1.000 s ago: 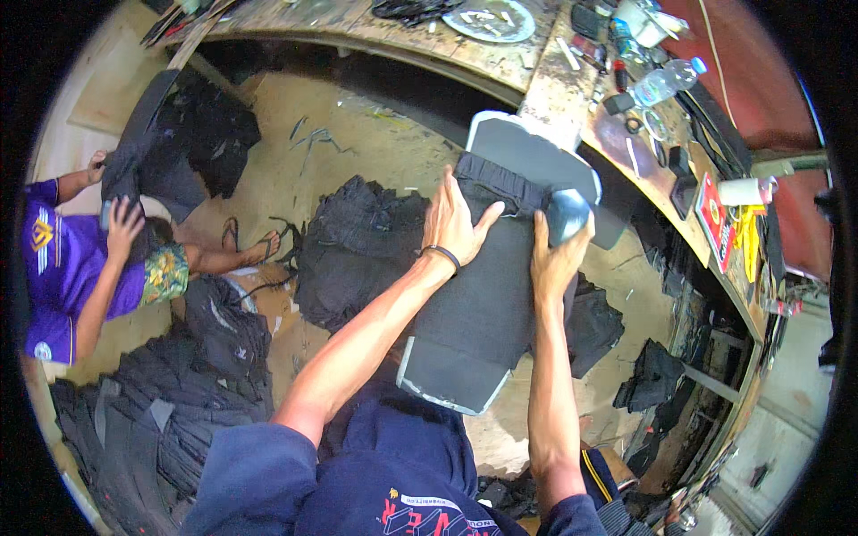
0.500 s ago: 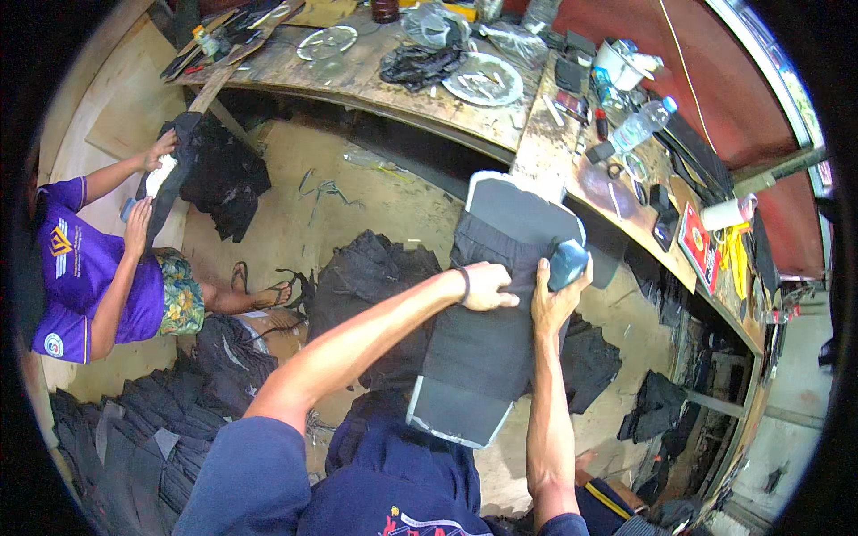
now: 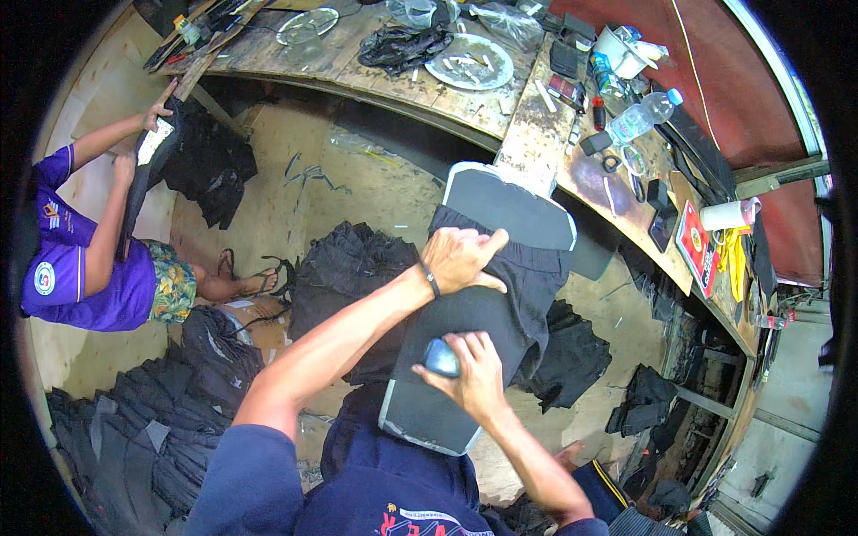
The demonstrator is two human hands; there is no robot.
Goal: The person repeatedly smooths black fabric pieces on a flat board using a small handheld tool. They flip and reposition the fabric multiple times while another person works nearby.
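A black garment with a gathered waistband point(image 3: 527, 257) is drawn over a long, dark board point(image 3: 509, 210) with pale, worn edges. My left hand point(image 3: 460, 261) rests on the cloth just below the waistband, thumb and forefinger spread apart and the other fingers partly curled. Lower on the board, my right hand point(image 3: 478, 375) has its fingers wrapped round a smooth, rounded, dark blue object point(image 3: 441, 357), held against or just over the fabric; contact cannot be made out. The cloth hangs loosely off the board's right side.
A cluttered wooden table point(image 3: 357, 89) bears a white plate point(image 3: 469, 62), a clear bottle point(image 3: 648, 116) and a black plastic bag point(image 3: 404, 49). Dark garments point(image 3: 152, 429) lie heaped on the floor. At left, a person in purple point(image 3: 107, 232) handles dark cloth on another board.
My right hand has carried the blue object down and left, from the board's right edge to its lower middle. My left hand has shifted up towards the waistband. The garment's right side now hangs looser.
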